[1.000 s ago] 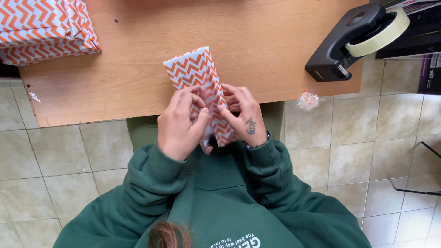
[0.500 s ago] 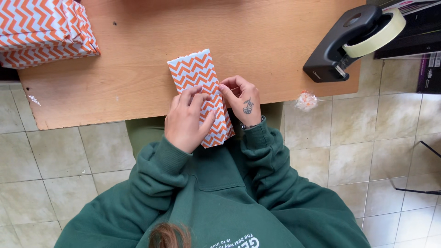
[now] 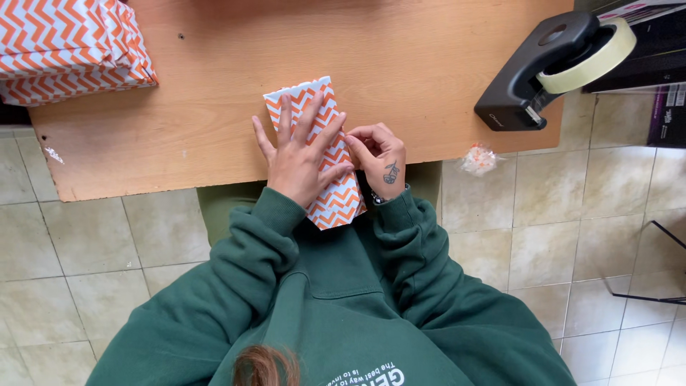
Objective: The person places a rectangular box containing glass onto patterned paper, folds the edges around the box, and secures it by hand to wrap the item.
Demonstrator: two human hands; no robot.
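Observation:
An orange-and-white chevron paper bag lies flat across the near edge of the wooden table, its lower end hanging over my lap. My left hand rests flat on the bag, fingers spread, pressing it down. My right hand is curled at the bag's right edge, fingertips pinching the paper there. I wear a dark green hoodie.
A stack of the same chevron bags sits at the table's far left corner. A black tape dispenser with a pale roll stands at the right end. A crumpled clear wrapper lies on the tiled floor; dark boxes are at right.
The bag has been laid flat on the table. My left hand went from gripping it to lying flat with fingers spread, while my right hand moved to the bag's right edge.

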